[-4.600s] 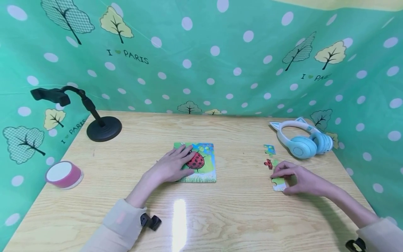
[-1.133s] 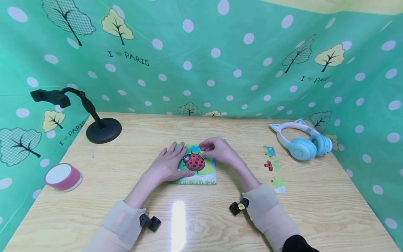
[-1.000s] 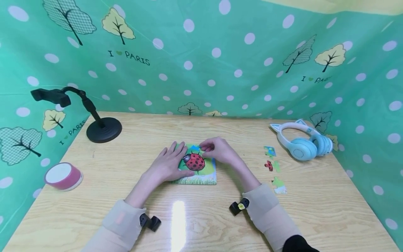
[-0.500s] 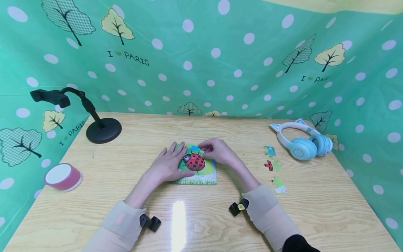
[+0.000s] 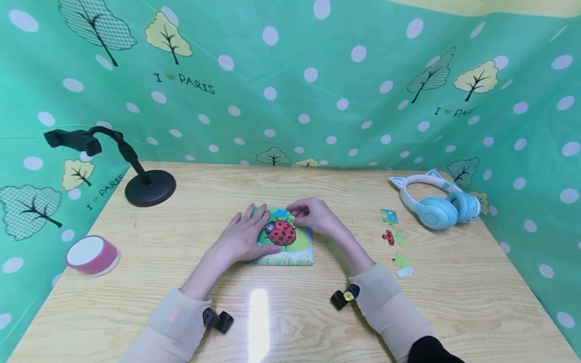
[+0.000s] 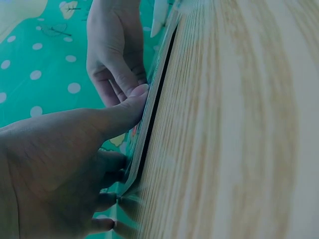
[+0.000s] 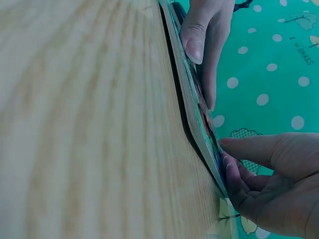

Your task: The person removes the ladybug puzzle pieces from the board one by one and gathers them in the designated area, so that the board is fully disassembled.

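Observation:
A jigsaw puzzle (image 5: 297, 256) with a ladybug picture lies flat on the table in the head view. My left hand (image 5: 239, 236) rests spread over its left side, with the thumb reaching toward the ladybug. At the top right corner, my right hand (image 5: 314, 216) has its fingers curled, pinching a puzzle piece that they largely hide. The right wrist view shows my right hand (image 7: 269, 179) with thumb and fingertips together at the board's edge. Several loose puzzle pieces, including a green and white one (image 5: 402, 265) and a blue and green one (image 5: 389, 216), lie to the right.
Light blue cat-ear headphones (image 5: 437, 214) lie at the back right, beyond the loose pieces. A black stand (image 5: 150, 187) with a bent neck is at the back left. The pink and white round object (image 5: 92, 255) sits near the table's left edge.
My right hand has moved left from the loose pieces to the puzzle's top right corner. It has stayed there over the last second. My left hand still rests on the board.

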The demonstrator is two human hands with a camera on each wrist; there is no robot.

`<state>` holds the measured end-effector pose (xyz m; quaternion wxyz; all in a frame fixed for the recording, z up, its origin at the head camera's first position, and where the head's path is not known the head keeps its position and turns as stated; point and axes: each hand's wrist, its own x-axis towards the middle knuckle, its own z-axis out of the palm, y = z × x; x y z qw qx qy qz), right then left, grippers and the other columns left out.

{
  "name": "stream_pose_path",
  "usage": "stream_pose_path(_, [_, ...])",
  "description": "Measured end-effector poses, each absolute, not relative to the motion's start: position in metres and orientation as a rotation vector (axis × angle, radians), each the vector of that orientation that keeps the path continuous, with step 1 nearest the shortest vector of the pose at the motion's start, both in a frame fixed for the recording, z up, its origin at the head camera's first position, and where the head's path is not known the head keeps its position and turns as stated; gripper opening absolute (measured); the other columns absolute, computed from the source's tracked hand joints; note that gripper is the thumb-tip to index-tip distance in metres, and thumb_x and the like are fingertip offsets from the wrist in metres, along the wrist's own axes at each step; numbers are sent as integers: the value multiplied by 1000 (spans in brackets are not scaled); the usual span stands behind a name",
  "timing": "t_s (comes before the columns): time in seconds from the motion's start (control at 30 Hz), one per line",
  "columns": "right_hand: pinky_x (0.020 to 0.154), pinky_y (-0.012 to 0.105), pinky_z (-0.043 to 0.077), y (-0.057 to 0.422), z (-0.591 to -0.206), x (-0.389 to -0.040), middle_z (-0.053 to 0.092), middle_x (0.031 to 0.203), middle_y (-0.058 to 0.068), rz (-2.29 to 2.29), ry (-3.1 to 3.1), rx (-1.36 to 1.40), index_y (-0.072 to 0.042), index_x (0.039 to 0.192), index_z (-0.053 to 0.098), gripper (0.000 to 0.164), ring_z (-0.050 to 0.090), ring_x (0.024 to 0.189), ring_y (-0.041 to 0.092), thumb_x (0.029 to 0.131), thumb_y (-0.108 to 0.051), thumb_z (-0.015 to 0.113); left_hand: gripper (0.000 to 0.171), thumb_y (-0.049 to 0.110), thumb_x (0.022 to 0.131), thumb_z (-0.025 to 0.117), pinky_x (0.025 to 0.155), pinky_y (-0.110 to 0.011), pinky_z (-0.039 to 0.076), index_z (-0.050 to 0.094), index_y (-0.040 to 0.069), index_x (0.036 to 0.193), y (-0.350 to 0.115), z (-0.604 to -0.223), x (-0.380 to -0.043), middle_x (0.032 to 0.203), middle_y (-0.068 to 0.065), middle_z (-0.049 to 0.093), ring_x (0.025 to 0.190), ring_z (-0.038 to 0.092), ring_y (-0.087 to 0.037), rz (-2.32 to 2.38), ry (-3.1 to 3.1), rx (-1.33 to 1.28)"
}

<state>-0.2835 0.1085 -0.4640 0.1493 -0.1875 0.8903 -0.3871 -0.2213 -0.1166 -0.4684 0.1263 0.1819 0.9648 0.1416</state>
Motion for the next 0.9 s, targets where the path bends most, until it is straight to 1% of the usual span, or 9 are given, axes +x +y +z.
stream_pose_path(0.27, [86,27,57,107,-464,-288,74,104,7,-1107,2555,-485,-8,129,72,41,66,93,16,89,-1,76,106,69,90,64,130,-62,15,22,7,164,-117,-468,-222,174,-13,15,162,10,-40,432,2809,522])
stream_pose_path(0.67, [81,25,56,103,-465,-289,72,100,8,-1093,2580,-480,-6,125,74,38,64,90,16,88,-1,77,109,68,89,65,130,-62,14,19,4,164,-118,-468,-221,174,-15,12,162,10,-40,460,2807,514])
stream_pose_path(0.9, [78,23,55,102,-463,-287,72,97,8,-1093,2592,-472,-6,123,74,37,64,87,16,87,-1,77,110,68,89,65,130,-62,14,20,1,163,-118,-468,-220,174,-20,6,162,10,-40,468,2805,518])
